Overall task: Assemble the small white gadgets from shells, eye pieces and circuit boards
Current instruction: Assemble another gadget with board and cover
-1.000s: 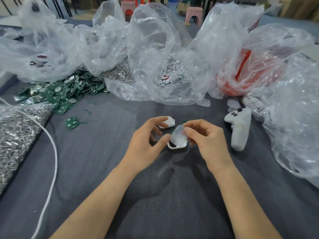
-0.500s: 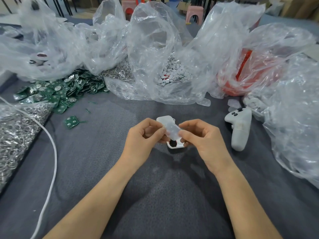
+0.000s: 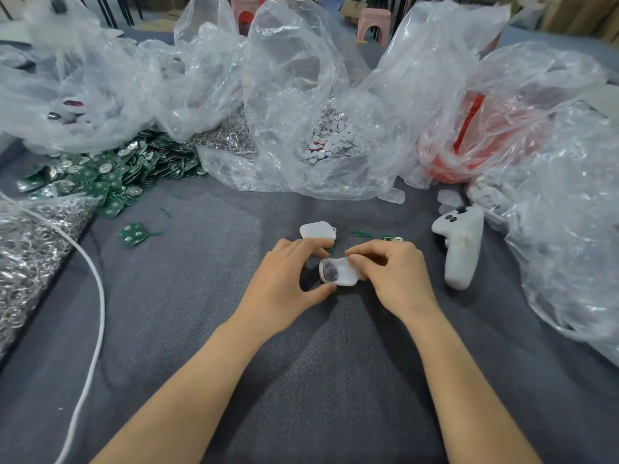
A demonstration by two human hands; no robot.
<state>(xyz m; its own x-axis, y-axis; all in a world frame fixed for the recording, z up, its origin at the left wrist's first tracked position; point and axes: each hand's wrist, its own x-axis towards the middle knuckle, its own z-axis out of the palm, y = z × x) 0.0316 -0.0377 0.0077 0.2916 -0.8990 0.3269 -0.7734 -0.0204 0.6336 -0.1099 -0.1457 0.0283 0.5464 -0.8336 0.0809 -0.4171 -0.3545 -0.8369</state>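
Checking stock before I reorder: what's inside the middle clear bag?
A heap of small white discs, a few red, lies inside the clear bag. Crumpled plastic hides the heap's edges and depth.

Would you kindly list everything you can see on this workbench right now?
held shell: one, white, between both hands
eye piece: one, clear, seated in held shell
spare shell: one, white, on cloth beyond hands
circuit boards: heap, green, far left
loose board: one, green, left of centre
metal rings: heap, silver, left edge
discs: many, white, in central clear bag
controller: one, white, right of hands
cable: one, white, left side
cloth: one, grey, under everything
left hand: one, pinches held shell's left end
right hand: one, pinches its right end
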